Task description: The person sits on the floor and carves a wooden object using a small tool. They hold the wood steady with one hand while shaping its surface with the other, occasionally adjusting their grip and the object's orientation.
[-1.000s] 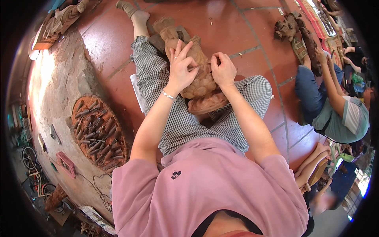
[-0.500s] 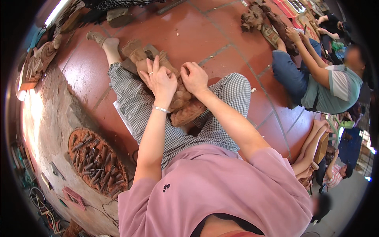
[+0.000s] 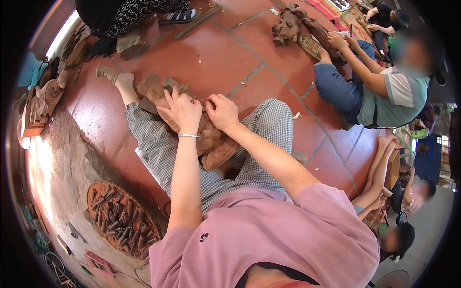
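A brown carved wooden figure (image 3: 209,137) lies slantwise across my lap, between my checked trouser legs. My left hand (image 3: 185,114) rests over its middle, thumb and forefinger drawn together and the other fingers stretched forward. Whatever that pinch holds is too small to make out. Just to the right, my right hand (image 3: 223,113) is closed against the carving's edge with its fingers curled. What sits inside those fingers is hidden. Beyond the hands, the far end of the carving lies by a dark block (image 3: 149,106).
At lower left, a round bed of reddish shavings (image 3: 103,188) holds several chisels. A pink basket (image 3: 99,264) lies nearby. Another carving (image 3: 47,100) stands at far left. On the right, a seated person (image 3: 379,91) works on a dark carved piece (image 3: 317,31). A wooden strip (image 3: 198,22) lies ahead.
The whole view has shifted, so the carving and hands appear slightly left and lower. My left hand's raised fingers have come down closer to the wood. Both hands stay on the carving.
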The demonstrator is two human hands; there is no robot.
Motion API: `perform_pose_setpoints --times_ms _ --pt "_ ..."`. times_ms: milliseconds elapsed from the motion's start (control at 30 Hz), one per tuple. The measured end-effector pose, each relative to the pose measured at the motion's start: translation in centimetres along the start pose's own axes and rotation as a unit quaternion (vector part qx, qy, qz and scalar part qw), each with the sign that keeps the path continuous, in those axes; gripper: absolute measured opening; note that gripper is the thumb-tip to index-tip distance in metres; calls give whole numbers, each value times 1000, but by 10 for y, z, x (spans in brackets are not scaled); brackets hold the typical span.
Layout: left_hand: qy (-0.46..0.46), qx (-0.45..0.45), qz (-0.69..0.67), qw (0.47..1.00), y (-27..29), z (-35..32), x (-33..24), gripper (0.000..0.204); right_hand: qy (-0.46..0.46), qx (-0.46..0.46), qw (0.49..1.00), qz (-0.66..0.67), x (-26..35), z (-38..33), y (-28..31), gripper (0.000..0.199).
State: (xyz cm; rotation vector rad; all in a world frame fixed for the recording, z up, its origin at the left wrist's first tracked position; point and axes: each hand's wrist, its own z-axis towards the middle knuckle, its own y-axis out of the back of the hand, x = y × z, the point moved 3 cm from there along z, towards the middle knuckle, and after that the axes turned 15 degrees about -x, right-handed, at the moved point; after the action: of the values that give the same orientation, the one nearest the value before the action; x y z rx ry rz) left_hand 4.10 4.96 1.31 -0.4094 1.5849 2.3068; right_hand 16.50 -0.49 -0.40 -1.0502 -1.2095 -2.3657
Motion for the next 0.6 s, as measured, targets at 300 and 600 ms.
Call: perform_pose_setpoints --times_ms 300,600 --pt "0 -10 4 1000 2 -13 3 9 -4 3 1000 4 0 0 1 14" --pt "-33 -17 -55 998 9 -22 5 8 -2 2 1000 3 -3 0 2 14"
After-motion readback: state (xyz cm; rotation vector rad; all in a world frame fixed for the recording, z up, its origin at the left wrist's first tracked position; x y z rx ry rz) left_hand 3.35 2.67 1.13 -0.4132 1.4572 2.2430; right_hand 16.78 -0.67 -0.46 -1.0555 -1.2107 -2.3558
